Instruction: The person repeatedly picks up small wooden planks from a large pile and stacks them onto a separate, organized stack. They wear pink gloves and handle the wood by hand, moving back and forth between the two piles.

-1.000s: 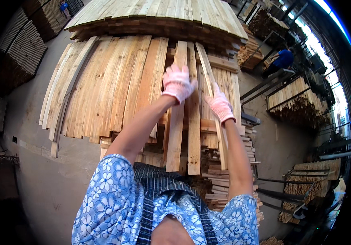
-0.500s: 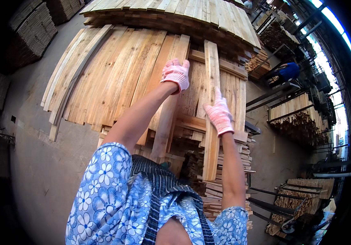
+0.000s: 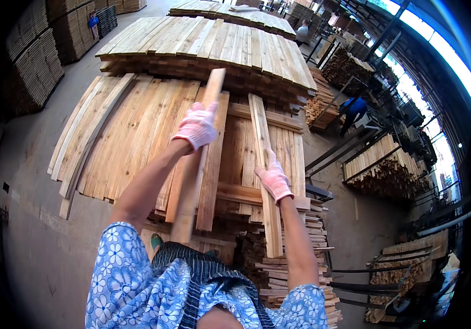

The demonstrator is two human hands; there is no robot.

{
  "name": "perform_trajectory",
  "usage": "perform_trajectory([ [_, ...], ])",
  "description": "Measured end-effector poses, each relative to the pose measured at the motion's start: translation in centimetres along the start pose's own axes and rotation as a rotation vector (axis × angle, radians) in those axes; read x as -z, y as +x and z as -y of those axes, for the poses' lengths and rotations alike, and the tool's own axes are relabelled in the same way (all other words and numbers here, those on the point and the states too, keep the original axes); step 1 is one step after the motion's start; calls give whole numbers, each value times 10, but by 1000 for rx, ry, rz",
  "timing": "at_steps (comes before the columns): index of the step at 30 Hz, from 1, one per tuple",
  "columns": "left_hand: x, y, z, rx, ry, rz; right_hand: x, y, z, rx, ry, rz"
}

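My left hand [image 3: 196, 127], in a pink-and-white knit glove, is closed around a long wooden board [image 3: 214, 86]. That board is tilted above the layer of planks [image 3: 131, 131] and smeared by motion. My right hand [image 3: 276, 182], gloved alike, is closed on a second board [image 3: 259, 123], thumb on its left edge and fingers along its right. This board lies across two wooden crosspieces [image 3: 241, 193], its near end sticking out toward me. Between the two hands a loose plank [image 3: 212, 175] rests at the edge of the layer.
A taller stack of boards [image 3: 191, 38] stands just behind. Several loose boards [image 3: 95, 129] lie at the left edge. Thin wood strips [image 3: 301, 241] are piled below my right arm. Bundles of sticks [image 3: 383, 164] and a person in blue [image 3: 354, 111] are at right.
My left hand has raised its board off the layer and shifted it left. My right hand remains on its board. The view has tilted up, showing more stacks behind.
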State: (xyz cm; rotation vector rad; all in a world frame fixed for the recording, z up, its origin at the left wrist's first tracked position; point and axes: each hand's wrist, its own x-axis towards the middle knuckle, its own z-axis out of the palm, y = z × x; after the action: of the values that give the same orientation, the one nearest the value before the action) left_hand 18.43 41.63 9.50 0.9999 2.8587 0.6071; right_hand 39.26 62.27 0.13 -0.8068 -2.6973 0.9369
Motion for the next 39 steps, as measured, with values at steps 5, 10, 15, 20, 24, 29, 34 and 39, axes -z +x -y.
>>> perform_trajectory([
  [5, -39, -12, 101, 207, 107, 15, 10, -27, 55, 93, 270, 35],
  [10, -4, -25, 116, 269, -204, 0, -15, -33, 144, 112, 375, 121],
  [15, 72, -53, 181, 109, 87, -149, -78, -28, 179, 90, -531, 104],
  [20, 107, -92, 364, 275, 345, -178, -81, -28, 196, 81, -529, 136],
  [24, 86, -98, 394, 442, 99, -77, -69, -27, 199, -8, -453, 179],
  [29, 96, -92, 361, 412, 57, -20, -41, -39, 216, 99, -416, 186],
  [34, 119, -113, 347, 427, -534, -144, -77, -35, 202, 259, -527, 260],
  [39, 159, -181, 262, 316, -807, -369, -85, -30, 182, 309, -553, 196],
])
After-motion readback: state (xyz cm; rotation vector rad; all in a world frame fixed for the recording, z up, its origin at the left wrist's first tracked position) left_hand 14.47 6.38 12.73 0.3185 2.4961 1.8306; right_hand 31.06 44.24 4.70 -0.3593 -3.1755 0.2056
